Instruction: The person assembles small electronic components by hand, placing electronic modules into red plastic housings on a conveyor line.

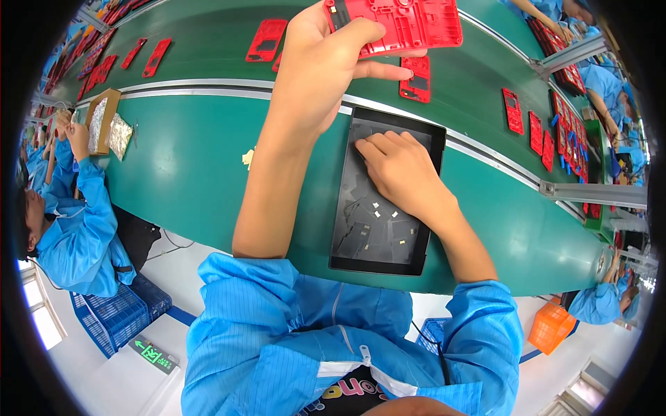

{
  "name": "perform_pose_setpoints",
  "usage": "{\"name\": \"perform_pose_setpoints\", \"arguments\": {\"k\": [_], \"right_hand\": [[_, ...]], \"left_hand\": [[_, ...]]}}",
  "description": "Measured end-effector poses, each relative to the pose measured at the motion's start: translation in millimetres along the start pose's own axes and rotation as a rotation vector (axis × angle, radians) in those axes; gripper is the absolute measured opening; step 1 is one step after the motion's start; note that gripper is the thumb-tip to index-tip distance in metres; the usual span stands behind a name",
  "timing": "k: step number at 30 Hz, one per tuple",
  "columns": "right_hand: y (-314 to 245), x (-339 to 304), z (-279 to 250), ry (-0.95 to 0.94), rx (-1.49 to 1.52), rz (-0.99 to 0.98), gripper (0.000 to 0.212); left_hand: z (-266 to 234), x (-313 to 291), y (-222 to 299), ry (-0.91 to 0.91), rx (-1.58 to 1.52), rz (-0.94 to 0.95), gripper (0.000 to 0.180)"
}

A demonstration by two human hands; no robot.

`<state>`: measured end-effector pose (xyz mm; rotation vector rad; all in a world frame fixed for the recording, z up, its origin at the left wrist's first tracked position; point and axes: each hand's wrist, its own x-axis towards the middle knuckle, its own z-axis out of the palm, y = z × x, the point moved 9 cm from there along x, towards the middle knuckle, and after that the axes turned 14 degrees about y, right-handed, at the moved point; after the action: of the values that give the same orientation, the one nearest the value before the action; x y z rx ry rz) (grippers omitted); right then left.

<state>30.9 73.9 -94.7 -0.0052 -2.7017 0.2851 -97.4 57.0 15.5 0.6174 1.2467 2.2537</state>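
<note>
My left hand (320, 66) grips a red plastic housing (416, 28), held up over the far side of the bench with its ribbed inner face showing. The thumb lies across its left end and the index finger stretches out below it. My right hand (402, 166) is down inside a black tray (341, 256), its fingers curled toward the tray floor. Whatever is between those fingertips is hidden. Thin dark clear-looking pieces (361, 239) lie scattered in the tray, among several tiny pale bits (377, 213).
Beyond the metal rail, a green belt (208, 52) carries red housings (266, 40). A cardboard box (104, 121) and a silvery bag (120, 136) stand at left, near a co-worker in blue (76, 229). Metal posts (596, 194) rise at right, near racks of red parts (570, 135).
</note>
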Motion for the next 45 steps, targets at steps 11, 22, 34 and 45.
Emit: {"name": "perform_pose_setpoints", "arguments": {"k": [11,22,34,45], "right_hand": [[3,12,-5,0.014,0.059,-0.079,0.022],[62,0,-11,0.246,0.758,0.568,0.040],[63,31,-135,0.689,0.951,0.306,0.024],[58,44,-160,0.908,0.920,0.412,0.035]], "left_hand": [[12,5,17,-0.461,-0.370,0.393,0.028],[-4,7,-12,0.083,-0.164,-0.118,0.025],[8,-4,-12,0.053,0.116,0.027,0.037],[18,-13,-2,-0.001,-0.090,0.062,0.030]]}}
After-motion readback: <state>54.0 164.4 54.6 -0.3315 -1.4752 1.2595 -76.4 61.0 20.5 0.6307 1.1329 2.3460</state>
